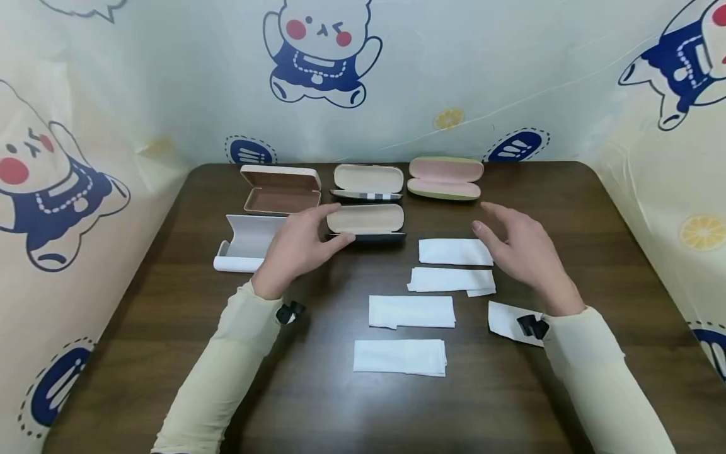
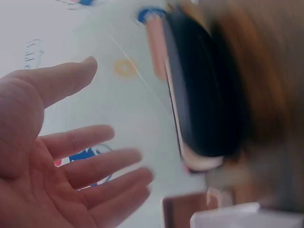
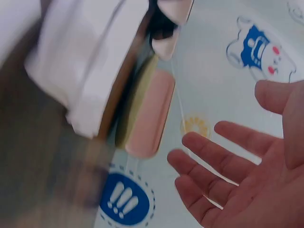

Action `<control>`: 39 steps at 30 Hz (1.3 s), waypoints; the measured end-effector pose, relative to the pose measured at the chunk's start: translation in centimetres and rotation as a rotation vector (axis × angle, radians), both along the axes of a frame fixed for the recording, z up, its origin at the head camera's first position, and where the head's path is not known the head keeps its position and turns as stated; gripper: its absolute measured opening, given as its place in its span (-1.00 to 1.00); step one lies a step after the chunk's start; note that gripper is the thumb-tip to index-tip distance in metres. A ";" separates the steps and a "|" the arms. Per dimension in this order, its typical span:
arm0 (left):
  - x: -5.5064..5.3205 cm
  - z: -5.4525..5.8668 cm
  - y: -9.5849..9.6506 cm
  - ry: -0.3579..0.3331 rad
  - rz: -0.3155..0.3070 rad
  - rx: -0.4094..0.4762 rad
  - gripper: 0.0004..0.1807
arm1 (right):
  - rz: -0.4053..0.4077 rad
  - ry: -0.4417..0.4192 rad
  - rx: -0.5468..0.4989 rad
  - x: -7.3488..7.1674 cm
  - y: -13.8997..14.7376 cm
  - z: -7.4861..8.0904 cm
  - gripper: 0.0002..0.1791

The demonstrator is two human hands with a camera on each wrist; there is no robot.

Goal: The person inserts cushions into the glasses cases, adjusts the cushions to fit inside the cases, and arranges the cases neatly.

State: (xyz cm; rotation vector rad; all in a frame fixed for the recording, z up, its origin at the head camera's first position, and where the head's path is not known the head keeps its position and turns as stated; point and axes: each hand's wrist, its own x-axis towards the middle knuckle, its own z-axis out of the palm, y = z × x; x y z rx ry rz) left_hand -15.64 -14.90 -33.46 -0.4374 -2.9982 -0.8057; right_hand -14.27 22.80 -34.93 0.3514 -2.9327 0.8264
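Observation:
My left hand (image 1: 300, 243), thumb and fingers apart, is at the left end of an opened dark glasses case with a cream lining (image 1: 365, 219). In the left wrist view, the hand (image 2: 71, 147) shows an empty palm with extended fingers, and the dark case (image 2: 204, 85) looks blurred beside it. Over the right side of the table, my right hand (image 1: 524, 252) holds nothing, its fingers apart in the right wrist view. It is nearest to a folded white cloth (image 1: 455, 251), with another folded cloth (image 1: 452, 280) just below.
More opened glasses cases stand along the back: a brown-lined one (image 1: 282, 198), a striped one (image 1: 368, 180) and a pink-lined one (image 1: 445, 178). A white case (image 1: 244, 249) is partly behind my left hand. Other folded cloths (image 1: 411, 311) lie nearer the front; my right sleeve overlaps one (image 1: 505, 320).

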 end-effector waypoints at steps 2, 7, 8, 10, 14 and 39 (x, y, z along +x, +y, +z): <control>0.7 0.0 0.1 -0.061 -0.026 0.138 -0.35 | -0.001 -0.014 -0.083 0.8 -0.5 -0.2 -0.33; 2.2 -0.5 0.1 -0.219 -0.096 0.377 -0.60 | 0.030 -0.015 -0.139 2.7 -1.7 -0.9 -0.53; 2.5 -0.6 0.0 -0.248 -0.110 0.401 -0.63 | 0.041 -0.015 -0.142 3.1 -1.8 -1.1 -0.55; 3.1 -0.9 0.0 -0.294 -0.136 0.430 -0.67 | 0.057 -0.026 -0.147 3.7 -2.1 -1.2 -0.60; 3.9 -1.3 -0.1 -0.345 -0.188 0.439 -0.70 | 0.085 -0.056 -0.136 4.9 -2.5 -1.3 -0.61; 9.2 -4.9 0.0 -0.487 -0.353 0.268 -0.71 | 0.209 -0.274 -0.199 10.3 -4.1 -4.6 -0.89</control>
